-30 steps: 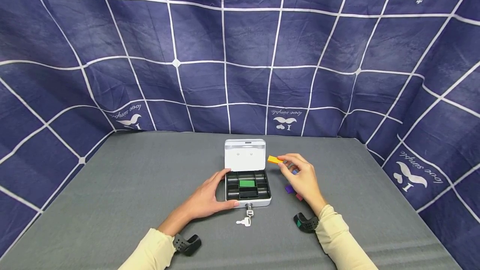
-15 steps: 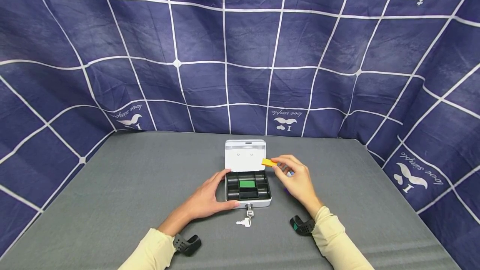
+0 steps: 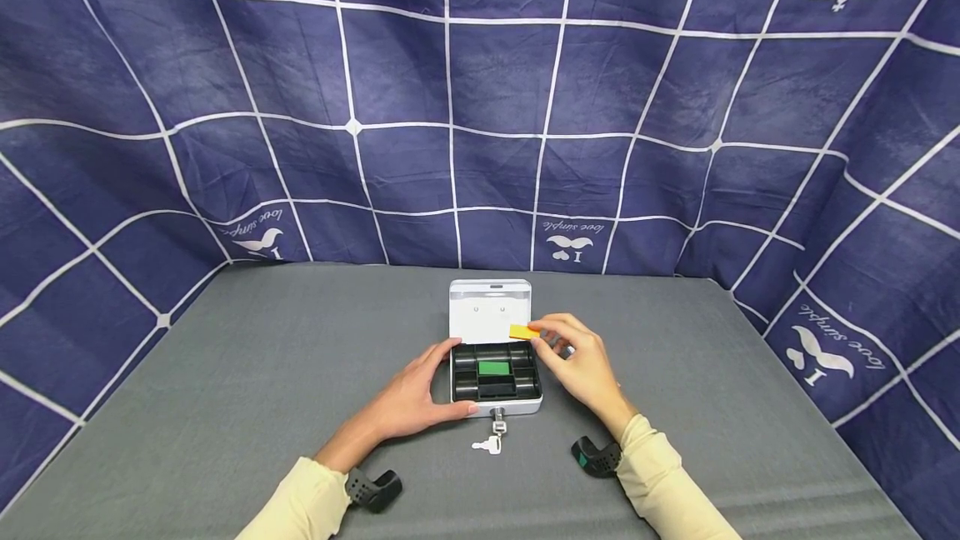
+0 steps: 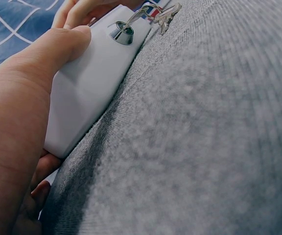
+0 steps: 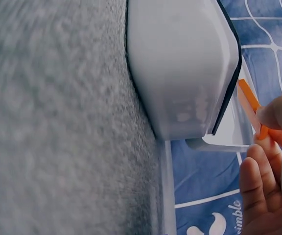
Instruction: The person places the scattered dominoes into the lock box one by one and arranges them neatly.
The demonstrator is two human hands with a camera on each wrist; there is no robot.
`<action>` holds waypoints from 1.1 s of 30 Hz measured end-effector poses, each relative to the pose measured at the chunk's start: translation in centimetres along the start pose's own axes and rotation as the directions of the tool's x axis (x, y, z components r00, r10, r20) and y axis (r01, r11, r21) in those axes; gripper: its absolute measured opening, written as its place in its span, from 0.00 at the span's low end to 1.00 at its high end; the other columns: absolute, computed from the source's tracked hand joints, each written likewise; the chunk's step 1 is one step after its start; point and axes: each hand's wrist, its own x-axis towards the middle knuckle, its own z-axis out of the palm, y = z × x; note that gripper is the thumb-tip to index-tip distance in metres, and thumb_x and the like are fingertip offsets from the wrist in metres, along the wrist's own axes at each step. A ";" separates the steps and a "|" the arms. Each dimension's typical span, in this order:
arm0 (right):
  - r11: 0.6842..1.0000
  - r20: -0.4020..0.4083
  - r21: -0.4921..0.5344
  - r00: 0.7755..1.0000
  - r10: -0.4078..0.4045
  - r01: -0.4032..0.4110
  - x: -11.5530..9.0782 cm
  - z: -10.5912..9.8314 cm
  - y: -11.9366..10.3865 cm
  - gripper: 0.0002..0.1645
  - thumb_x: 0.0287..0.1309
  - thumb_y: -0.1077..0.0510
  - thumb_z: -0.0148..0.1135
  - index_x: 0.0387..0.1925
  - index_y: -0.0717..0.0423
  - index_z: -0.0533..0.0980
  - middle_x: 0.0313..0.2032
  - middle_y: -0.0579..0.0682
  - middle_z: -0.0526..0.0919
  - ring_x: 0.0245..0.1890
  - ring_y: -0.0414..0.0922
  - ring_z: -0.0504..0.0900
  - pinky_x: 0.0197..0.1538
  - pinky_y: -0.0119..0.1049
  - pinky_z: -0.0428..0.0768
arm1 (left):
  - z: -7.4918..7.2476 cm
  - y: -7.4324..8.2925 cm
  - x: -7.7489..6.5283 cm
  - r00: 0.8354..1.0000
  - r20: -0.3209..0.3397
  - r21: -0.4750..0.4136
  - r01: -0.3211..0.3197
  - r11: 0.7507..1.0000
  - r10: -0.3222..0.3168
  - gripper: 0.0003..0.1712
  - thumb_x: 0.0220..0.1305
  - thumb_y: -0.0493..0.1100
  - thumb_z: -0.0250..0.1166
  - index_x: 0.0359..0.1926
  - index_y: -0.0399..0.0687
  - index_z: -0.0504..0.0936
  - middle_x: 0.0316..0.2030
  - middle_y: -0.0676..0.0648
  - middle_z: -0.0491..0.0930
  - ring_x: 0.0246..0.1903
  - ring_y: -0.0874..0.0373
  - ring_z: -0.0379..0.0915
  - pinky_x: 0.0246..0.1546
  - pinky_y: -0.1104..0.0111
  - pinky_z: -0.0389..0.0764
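A small white cash box stands on the table with its lid up. Inside is a black tray with compartments, and a green block lies in a middle one. My left hand grips the box's left side, thumb on the front face and fingertips near the hinge. Between thumb and fingertips, my right hand pinches a flat orange block above the tray's back right corner. In the right wrist view, the orange block tilts beside the raised lid, above the box's rim.
Keys hang from the lock on the box's front. Grey cloth covers the table, and a blue gridded curtain rises behind it. Something bluish shows past my right fingers.
My right hand has moved left with the orange block, from beside the lid to over the box's back right. It now covers the purple and red blocks. The left hand has stayed put.
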 end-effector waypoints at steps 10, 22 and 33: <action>1.000 0.051 0.008 0.999 -0.018 0.018 -0.2 0.5 -0.1 0.15 0.58 0.66 0.74 0.47 0.50 0.87 0.43 0.45 0.86 0.35 0.38 0.81 0.33 0.32 0.82 | 0.0 0.0 0.0 1.000 0.001 -0.001 -0.004 1.000 0.004 0.58 0.51 0.71 0.76 0.77 0.60 0.62 0.70 0.43 0.70 0.67 0.42 0.69 0.64 0.44 0.72; 0.999 0.094 0.035 0.996 -0.012 0.009 -0.5 1.3 -0.5 0.15 0.58 0.65 0.75 0.46 0.50 0.87 0.43 0.45 0.87 0.34 0.37 0.81 0.33 0.32 0.82 | 0.0 0.0 0.1 1.000 0.010 0.004 0.004 1.000 -0.004 0.58 0.51 0.70 0.76 0.78 0.59 0.62 0.71 0.43 0.70 0.68 0.42 0.69 0.65 0.44 0.72; 0.999 0.120 0.044 0.993 -0.013 0.008 -0.7 1.9 -0.7 0.15 0.57 0.65 0.75 0.46 0.49 0.87 0.43 0.44 0.86 0.35 0.42 0.81 0.32 0.32 0.80 | -0.2 0.2 0.0 1.000 0.012 0.001 0.014 1.000 -0.014 0.58 0.50 0.71 0.76 0.78 0.61 0.61 0.71 0.44 0.70 0.68 0.42 0.69 0.64 0.43 0.72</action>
